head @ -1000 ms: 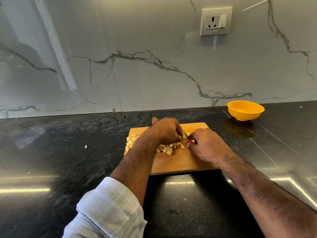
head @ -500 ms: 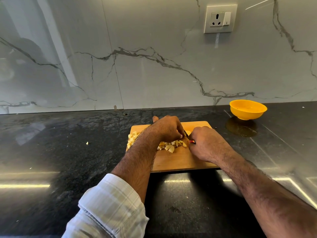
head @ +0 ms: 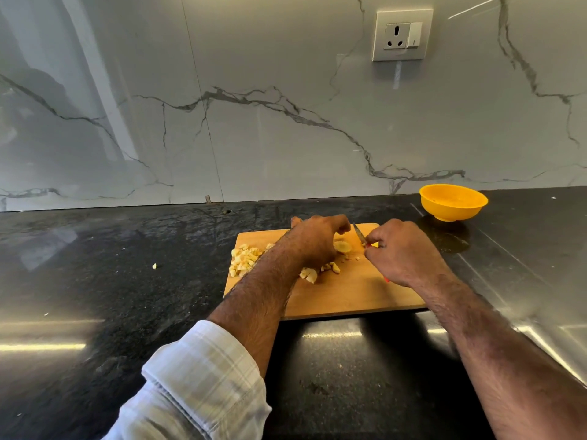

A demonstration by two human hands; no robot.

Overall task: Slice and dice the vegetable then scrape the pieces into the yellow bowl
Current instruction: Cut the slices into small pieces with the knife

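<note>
Hands have parted since the last frame, exposing a round slice (head: pixel 342 246) on the cutting board (head: pixel 349 290). Right hand (head: pixel 403 252) grips the knife (head: pixel 360 233), fingers curled round its red handle. Left hand (head: pixel 317 238) curled just beside the slice; can't tell if it holds anything. Diced pieces (head: pixel 244 260) piled on the board's left. Yellow bowl (head: pixel 452 202) sits well apart on the bench (head: pixel 95 281). To dice well: pin slice, fingertips tucked back, even cuts.

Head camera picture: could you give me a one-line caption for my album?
Right hand holds a knife beside a vegetable slice on the cutting board, yellow bowl waiting nearby.
</note>
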